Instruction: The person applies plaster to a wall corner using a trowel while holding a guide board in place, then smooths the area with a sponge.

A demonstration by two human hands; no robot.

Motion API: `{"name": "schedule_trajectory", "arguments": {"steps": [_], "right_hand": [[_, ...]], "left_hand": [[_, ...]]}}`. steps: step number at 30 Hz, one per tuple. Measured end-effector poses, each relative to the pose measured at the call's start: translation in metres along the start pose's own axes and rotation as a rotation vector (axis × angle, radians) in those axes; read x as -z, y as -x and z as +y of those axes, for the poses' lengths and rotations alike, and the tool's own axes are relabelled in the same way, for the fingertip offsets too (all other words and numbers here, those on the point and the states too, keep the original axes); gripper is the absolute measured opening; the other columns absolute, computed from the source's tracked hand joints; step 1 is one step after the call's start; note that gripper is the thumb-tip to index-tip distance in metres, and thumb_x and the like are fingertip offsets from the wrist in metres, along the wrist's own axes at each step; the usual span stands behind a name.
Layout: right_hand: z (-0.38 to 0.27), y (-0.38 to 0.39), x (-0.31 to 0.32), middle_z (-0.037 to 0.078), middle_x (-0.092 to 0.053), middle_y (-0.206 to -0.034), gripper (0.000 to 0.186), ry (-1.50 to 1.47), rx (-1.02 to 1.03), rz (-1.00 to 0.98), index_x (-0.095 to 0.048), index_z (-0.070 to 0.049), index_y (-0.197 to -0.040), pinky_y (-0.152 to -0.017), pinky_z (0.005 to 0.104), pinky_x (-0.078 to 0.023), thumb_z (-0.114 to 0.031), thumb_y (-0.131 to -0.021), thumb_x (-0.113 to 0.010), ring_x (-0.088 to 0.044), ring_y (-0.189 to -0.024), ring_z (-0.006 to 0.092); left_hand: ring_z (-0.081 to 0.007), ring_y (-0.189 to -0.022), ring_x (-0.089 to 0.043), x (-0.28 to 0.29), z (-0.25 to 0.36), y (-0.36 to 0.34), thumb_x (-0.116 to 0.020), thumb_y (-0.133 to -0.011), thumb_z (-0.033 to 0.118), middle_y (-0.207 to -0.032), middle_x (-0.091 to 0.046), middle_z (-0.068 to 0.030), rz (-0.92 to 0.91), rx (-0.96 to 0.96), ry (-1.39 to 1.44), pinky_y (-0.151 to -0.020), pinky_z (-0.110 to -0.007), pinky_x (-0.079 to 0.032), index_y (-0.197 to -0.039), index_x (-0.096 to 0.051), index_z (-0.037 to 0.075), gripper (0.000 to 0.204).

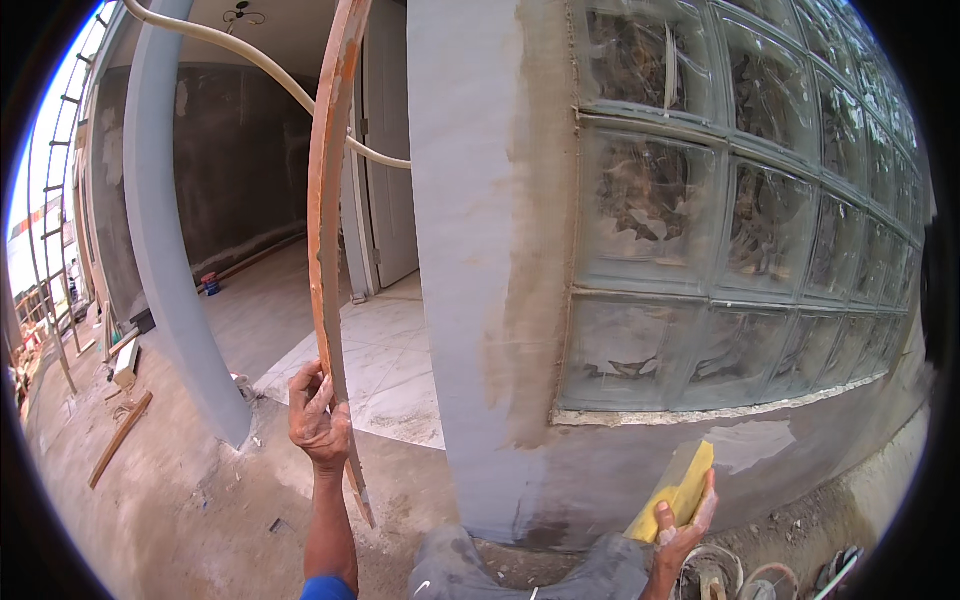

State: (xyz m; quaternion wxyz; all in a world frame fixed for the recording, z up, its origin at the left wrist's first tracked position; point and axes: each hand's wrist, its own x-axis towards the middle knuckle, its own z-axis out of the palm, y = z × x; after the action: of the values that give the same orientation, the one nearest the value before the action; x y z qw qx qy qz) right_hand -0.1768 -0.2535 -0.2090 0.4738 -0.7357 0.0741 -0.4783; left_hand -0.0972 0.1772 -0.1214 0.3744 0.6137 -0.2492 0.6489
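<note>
My left hand (318,415) grips a long, narrow wooden board (326,200) that stands upright, its lower end close to the ground. Between the fingers and thumb of my right hand (685,530) is a yellow block (680,485), flat and oblong; whether it is a float or a sponge I cannot tell. The block is held low in front of the wall (480,300), which is pale grey-white with a damp brownish band of plaster. To the right of that band, a glass block window (645,205) is set into the wall.
A pale hose (230,40) crosses behind the board. Left of it stands a light grey column (175,250) beside a doorway with a white door (390,150). A wood scrap (120,440) lies on the ground. Buckets (712,572) stand at the lower right, near my knees (520,575).
</note>
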Motion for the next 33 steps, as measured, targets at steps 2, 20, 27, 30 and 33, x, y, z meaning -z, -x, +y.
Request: {"name": "schedule_trajectory", "arguments": {"steps": [2, 20, 27, 30, 33], "right_hand": [[0.008, 0.0, 0.006, 0.017, -0.045, -0.127, 0.081, -0.032, 0.019, 0.014, -0.037, 0.003, -0.136, -0.102, 0.0406, -0.031, -0.025, -0.065, -0.066, -0.044, -0.118, 0.0309], [-0.161, -0.104, -0.082, 0.019, -0.037, -0.122, 0.097, -0.193, 0.637, 0.168, -0.024, 0.001, -0.141, -0.094, 0.0436, -0.04, -0.015, -0.062, -0.078, -0.042, -0.115, 0.0311], [-0.192, -0.13, -0.116, 0.019, -0.037, -0.117, 0.093, -0.136, 0.532, 0.255, -0.025, 0.004, -0.137, -0.092, 0.0445, -0.042, -0.023, -0.066, -0.08, -0.043, -0.112, 0.0309], [-0.174, -0.118, -0.113, 0.017, -0.035, -0.119, 0.083, -0.157, 0.456, 0.261, -0.031, 0.004, -0.131, -0.094, 0.0452, -0.04, -0.021, -0.068, -0.079, -0.042, -0.114, 0.0296], [-0.154, -0.106, -0.108, 0.015, -0.039, -0.12, 0.08, -0.132, 0.452, 0.276, -0.034, -0.001, -0.132, -0.096, 0.043, -0.04, -0.018, -0.069, -0.08, -0.042, -0.115, 0.028]], "left_hand": [[-0.0256, -0.103, -0.051, 0.005, 0.003, 0.001, -0.055, -0.063, -0.006, -0.121, -0.052, -0.0188, 0.008, 0.028, -0.002, -0.091, -0.038, -0.042, -0.111, -0.063, 0.003, 0.049], [-0.0322, -0.112, -0.049, 0.044, 0.018, 0.05, -0.052, -0.071, -0.002, -0.119, -0.05, -0.0197, 0.15, 0.086, -0.161, -0.095, -0.041, -0.041, -0.111, -0.062, -0.002, 0.041], [-0.0291, -0.105, -0.051, 0.063, 0.021, 0.077, -0.054, -0.066, -0.003, -0.117, -0.051, -0.0165, 0.079, 0.083, -0.303, -0.091, -0.041, -0.043, -0.118, -0.057, 0.001, 0.052], [-0.0281, -0.103, -0.051, 0.065, 0.026, 0.088, -0.054, -0.065, -0.002, -0.115, -0.051, -0.0159, 0.073, 0.149, -0.284, -0.088, -0.04, -0.044, -0.121, -0.055, 0.001, 0.056], [-0.0252, -0.103, -0.052, 0.065, 0.025, 0.101, -0.054, -0.068, -0.003, -0.117, -0.048, -0.0148, 0.069, 0.212, -0.224, -0.086, -0.036, -0.045, -0.122, -0.053, -0.001, 0.055]]}}
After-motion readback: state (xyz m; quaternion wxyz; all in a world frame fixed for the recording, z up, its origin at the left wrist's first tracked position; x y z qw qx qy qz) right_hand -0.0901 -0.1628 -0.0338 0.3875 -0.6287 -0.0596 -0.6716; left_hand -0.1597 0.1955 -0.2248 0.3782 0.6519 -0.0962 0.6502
